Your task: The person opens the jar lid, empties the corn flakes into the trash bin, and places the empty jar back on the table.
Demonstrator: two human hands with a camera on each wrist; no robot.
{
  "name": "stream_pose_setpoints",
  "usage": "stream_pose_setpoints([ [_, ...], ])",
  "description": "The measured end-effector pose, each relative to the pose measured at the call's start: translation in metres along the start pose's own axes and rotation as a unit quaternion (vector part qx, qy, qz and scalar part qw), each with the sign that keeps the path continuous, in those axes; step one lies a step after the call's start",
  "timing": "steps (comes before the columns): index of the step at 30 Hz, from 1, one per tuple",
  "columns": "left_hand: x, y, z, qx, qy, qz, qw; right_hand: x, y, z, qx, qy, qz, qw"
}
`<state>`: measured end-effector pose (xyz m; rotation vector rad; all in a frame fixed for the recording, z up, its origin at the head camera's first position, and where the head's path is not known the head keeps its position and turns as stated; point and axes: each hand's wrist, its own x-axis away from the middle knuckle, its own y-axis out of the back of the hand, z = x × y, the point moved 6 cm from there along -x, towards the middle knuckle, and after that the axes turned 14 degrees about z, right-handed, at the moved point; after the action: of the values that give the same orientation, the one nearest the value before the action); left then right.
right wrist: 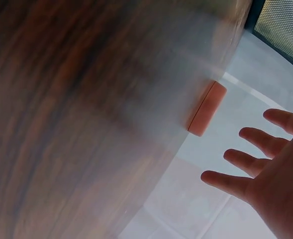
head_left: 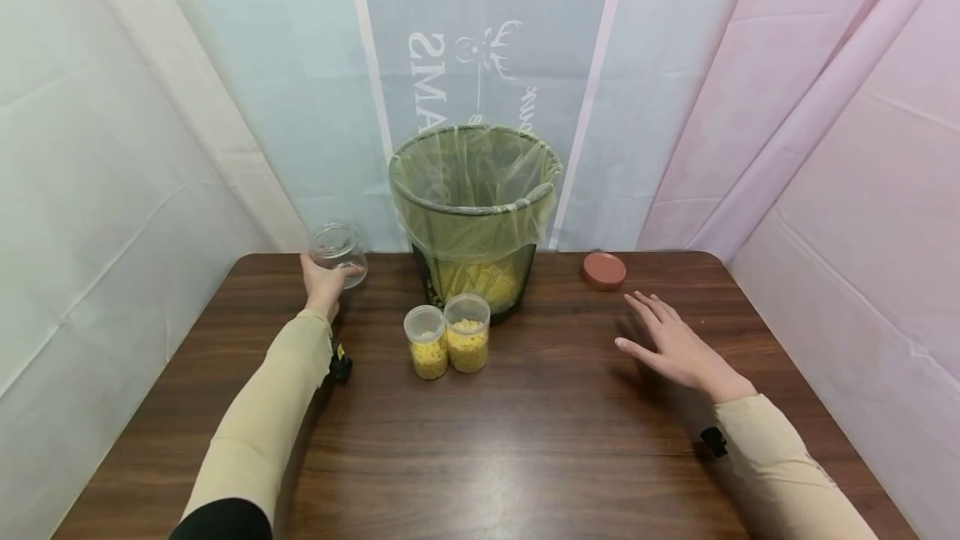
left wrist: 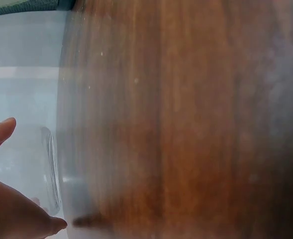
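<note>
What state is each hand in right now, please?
Left hand: holding the clear jar.
Right hand: open, holding nothing, near the reddish lid.

On the dark brown wooden table (head_left: 480,440), two clear cylindrical plastic tubs (head_left: 425,324) of yellow bits (head_left: 467,350) stood side by side before a round black mesh bin (head_left: 480,211). Left of the bin, a round clear jar (head_left: 336,246) was in the left hand (head_left: 326,286); right lay a round reddish lid (head_left: 603,271), beyond the right hand (head_left: 678,351).
</note>
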<state>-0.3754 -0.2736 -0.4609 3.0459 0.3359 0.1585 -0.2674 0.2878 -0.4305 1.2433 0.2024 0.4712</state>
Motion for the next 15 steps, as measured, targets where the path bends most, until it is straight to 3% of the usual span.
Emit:
stream_pose_setpoints([
  [15,-0.0024,0.0066,0.0006,-0.005,0.006,0.004,1.0000,0.0024,0.0029,-0.0029,-0.003,-0.002,-0.006,1.000],
])
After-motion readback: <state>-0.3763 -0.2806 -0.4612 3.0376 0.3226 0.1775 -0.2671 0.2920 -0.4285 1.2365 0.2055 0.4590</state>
